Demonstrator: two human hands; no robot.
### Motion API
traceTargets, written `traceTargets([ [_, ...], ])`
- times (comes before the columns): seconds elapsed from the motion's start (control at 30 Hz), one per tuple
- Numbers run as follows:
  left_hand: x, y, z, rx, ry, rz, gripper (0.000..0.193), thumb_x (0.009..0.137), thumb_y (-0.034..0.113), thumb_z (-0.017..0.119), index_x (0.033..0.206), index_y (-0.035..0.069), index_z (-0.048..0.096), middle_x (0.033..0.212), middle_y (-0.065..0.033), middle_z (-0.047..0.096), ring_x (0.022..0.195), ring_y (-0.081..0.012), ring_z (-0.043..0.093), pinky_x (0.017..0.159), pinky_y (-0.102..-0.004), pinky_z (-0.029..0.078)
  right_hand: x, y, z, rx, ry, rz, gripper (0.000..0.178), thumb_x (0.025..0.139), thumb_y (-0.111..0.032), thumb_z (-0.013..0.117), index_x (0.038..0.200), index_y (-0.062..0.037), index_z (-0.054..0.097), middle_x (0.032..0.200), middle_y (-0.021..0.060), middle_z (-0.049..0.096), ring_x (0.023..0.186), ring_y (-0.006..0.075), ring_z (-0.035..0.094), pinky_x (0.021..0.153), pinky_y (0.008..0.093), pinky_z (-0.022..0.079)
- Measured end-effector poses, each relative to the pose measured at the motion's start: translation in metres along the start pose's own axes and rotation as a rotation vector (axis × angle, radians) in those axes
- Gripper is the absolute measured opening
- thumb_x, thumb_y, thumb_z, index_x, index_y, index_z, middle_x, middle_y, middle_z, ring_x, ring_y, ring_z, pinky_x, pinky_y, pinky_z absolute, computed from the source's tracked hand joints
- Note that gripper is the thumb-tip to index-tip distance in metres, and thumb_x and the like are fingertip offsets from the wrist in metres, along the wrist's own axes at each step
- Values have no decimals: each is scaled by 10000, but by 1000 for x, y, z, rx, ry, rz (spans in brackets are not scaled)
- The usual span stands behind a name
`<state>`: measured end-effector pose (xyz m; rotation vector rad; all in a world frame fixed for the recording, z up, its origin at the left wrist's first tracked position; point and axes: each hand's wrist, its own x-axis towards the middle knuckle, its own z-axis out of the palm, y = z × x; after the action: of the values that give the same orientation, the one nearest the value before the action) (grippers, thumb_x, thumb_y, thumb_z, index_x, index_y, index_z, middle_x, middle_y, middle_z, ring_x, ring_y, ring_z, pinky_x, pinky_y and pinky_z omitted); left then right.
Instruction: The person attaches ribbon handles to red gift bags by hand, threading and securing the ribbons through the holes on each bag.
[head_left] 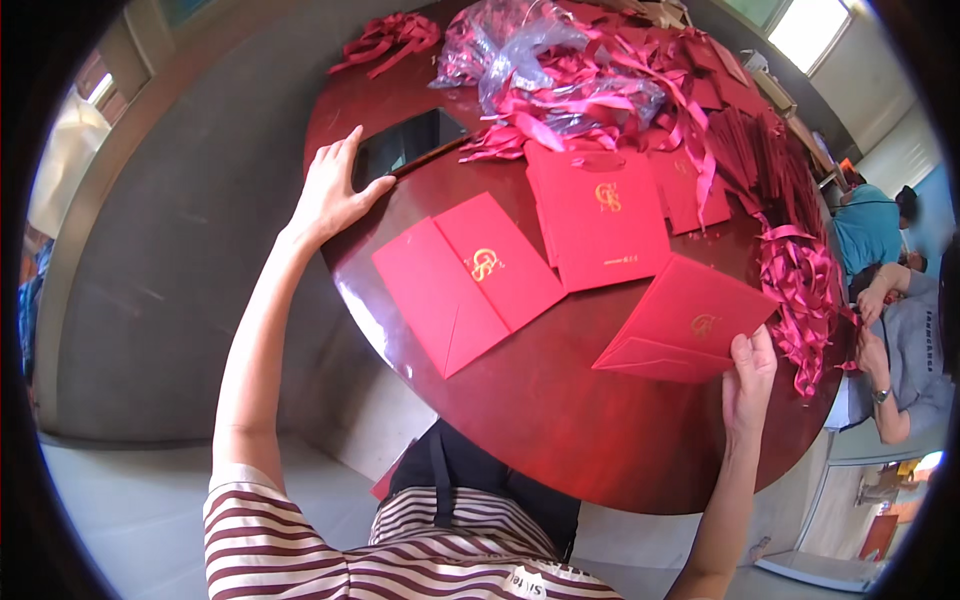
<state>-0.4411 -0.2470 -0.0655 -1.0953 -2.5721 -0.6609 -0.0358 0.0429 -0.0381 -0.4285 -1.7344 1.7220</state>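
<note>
My left hand grips the near-left end of a dark phone or small tablet on the table, thumb on one edge and fingers on the other. My right hand pinches the right corner of a flat red paper gift bag with a gold emblem, its folded bottom toward me. Another flat red bag lies at the left, below the phone. In the middle, a small stack of red bags lies flat, with ribbon handles on the top one.
Pink-red ribbons and clear plastic wrapping heap at the back of the round wooden table. More red bags pile at the right, beside a ribbon bundle. Another person's hands work beyond the right edge.
</note>
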Motion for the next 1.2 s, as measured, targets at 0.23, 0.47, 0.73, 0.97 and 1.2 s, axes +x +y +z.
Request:
traceTargets([
  [0.23,38,-54,5,48,21,-56,826,743,418,644,1367,16,282,1264,-216,459,1182,-348,406,1025,-407,296,-5,3,4,8,54,42,366,876,-126,571,1191,33,473,1142,86,563,1055,167,534,940,310,398],
  [0.47,76,-83,-2,103,-17,-50,811,746,386,635,1377,34,267,1272,-218,459,1170,-364,415,1000,-430,317,4,3,8,39,102,121,360,869,-92,553,1197,26,461,1150,97,556,1058,168,534,930,305,405],
  [0.73,53,154,-28,-112,-216,612,732,804,515,534,1360,71,358,1417,-161,311,1357,-331,187,1103,-479,87,12,2,0,-194,137,151,260,861,-127,577,1081,7,541,996,41,598,916,123,559,809,269,448],
  [0.97,34,249,26,-125,-345,1203,622,610,261,614,1201,86,531,1318,-212,398,1309,-374,259,1092,-561,73,7,7,-13,172,18,34,231,875,-141,572,1068,-15,571,993,19,618,917,74,562,846,250,437],
  [1.2,38,247,54,-41,-409,1203,683,596,304,594,1243,102,504,1319,-211,387,1288,-368,287,1065,-610,76,1,6,-9,145,-42,45,222,879,-179,584,1045,-32,576,966,-6,607,902,58,544,830,235,427],
])
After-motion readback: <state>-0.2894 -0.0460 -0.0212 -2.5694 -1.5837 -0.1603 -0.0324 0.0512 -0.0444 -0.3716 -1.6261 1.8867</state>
